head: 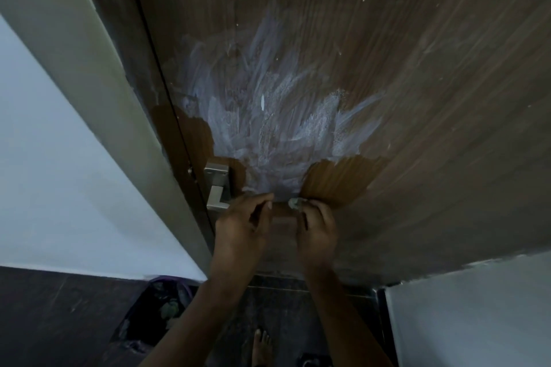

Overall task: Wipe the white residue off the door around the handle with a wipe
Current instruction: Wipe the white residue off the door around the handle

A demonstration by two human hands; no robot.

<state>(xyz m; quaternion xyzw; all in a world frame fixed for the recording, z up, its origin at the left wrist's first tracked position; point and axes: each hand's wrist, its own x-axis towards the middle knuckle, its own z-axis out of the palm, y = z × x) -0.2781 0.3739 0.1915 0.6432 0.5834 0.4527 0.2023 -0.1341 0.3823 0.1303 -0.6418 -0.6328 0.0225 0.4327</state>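
frame (89,74): left of handle, pale; a few faint white marks along its edge, not my job as I read it.
handle (217,188): metal, at door's left edge; my landmark.
strip by handle: wood just above & right of handle looks dark, wet, clean. Done, I judge.
left hand (241,225): just right of & below handle, fingers loosely curled, tips near door. Can't tell if it holds anything.
residue (268,122): big white smear above & right of handle, fanning up the door (417,39); thickest patch mid-fan. Mostly untouched.
wipe (294,203): small grey wad, right of handle, at bottom edge of smear, against the door.
right hand (317,226): right of handle, fingers pinched round wipe, only a bit of it pokes out.
clean patch: right of handle beyond wipe, bright brown wood w/ sharp edge vs white. Done.
haze: far right & up from handle, thin whitish streaks over most of door.
progress: early, I reckon. Only low margins cleared; main fan + haze left.
floor (44,322): below handle, dark; bag of stuff, bare foot.
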